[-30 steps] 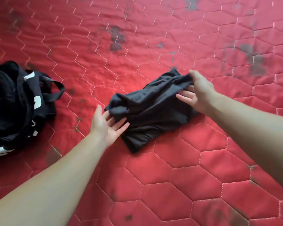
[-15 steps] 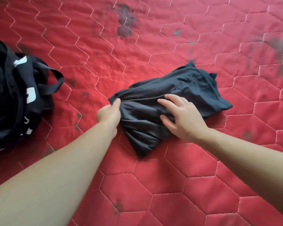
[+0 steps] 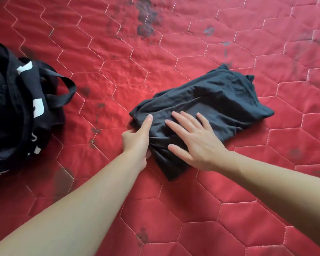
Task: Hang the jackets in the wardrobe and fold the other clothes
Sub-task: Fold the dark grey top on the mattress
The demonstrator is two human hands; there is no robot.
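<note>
Head view looks down on a red quilted bedcover (image 3: 174,209) stitched in a hexagon pattern, with dark blotches scattered over it, thickest toward the far edge of the frame. A dark folded garment (image 3: 220,100) lies a little right of centre, its long side running from the near left up to the far right, where a corner pokes up; its near corner points back toward the person. The right hand (image 3: 198,143) lies flat on the near half of the garment, fingers straight and spread apart, palm down on the cloth. The left hand (image 3: 137,139) sits at the garment's left edge: the thumb stretches along the top of the cloth while the other fingers are tucked at or under the fold, so it seems to pinch that edge, though the fingers themselves are hidden and I cannot be sure how far they go under. Both bare forearms reach in from the bottom corners of the frame. A black bag (image 3: 17,108) with white markings and a looped strap rests at the left edge, well apart from the garment, partly cut off by the frame. Between bag and garment there is open red cover, and more open cover lies beyond the garment, to its right and in front of it.
</note>
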